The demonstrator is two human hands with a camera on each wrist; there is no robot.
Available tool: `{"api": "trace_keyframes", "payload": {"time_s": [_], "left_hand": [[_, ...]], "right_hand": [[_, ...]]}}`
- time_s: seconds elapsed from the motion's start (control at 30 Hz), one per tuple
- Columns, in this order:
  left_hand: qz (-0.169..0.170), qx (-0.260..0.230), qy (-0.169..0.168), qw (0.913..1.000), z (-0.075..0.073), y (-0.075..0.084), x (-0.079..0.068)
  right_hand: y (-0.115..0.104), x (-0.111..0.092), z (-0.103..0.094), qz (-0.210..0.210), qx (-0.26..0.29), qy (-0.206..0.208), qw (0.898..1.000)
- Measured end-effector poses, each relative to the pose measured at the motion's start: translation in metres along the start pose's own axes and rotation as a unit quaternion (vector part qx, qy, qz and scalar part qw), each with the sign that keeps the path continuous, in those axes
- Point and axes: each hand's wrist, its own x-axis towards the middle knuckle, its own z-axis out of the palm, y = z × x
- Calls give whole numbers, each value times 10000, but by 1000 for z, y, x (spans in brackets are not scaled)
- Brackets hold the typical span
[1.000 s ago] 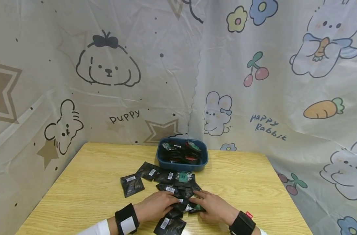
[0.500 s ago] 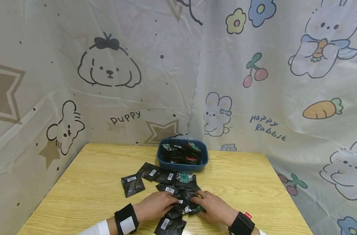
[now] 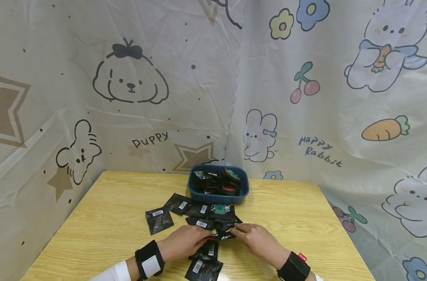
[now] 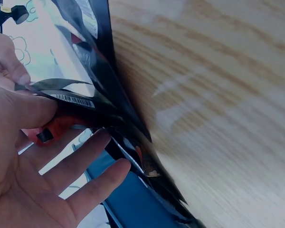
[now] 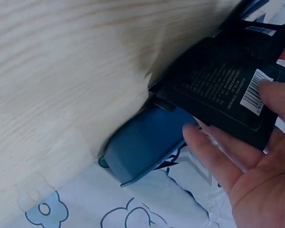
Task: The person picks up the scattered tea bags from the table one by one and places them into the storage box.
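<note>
Head view. Worktop [image 3: 287, 218], wood-grained. Blue tub [image 3: 218, 200], near the middle of the worktop's far edge, containing stored packets [image 3: 213, 183]. Loose packets [image 3: 159, 220], black, strung from the tub toward the near side, one lying out toward the left edge. My left hand [image 3: 183, 241] and my right hand [image 3: 258, 242], well in from the side edges, with the held packets [image 3: 223, 235] between them.

Left wrist view. My left hand: thumb bent onto black wrapping beside a barcode [image 4: 76, 100], pinching; two fingers spread, free of the grip.

Right wrist view. My right hand: thumb flat on a packet's barcode, fingers behind, gap only packet-thin; one finger reaching past the packet's edge. Whether both hands share one packet, I cannot tell.
</note>
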Motion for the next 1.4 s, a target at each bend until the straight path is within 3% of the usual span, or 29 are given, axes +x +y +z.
{"api": "trace_keyframes", "payload": {"time_s": [0.17, 0.53, 0.97, 1.17, 1.4], "left_hand": [[41, 74, 172, 9998, -4, 0, 0], [-69, -89, 285, 9995, -29, 0, 2], [-123, -12, 717, 9974, -62, 1, 7], [-37, 362, 1298, 9909, -88, -8, 22], [-29, 660, 1867, 9802, -119, -23, 52]], "right_hand": [[2, 2, -9, -56, -8, 161, 9999], [7, 7, -37, 161, 592, 453, 9971], [16, 21, -67, 192, 606, 1115, 9917], [36, 37, -83, 136, 334, 1481, 9883], [68, 65, -92, 182, -38, 1754, 9843]]}}
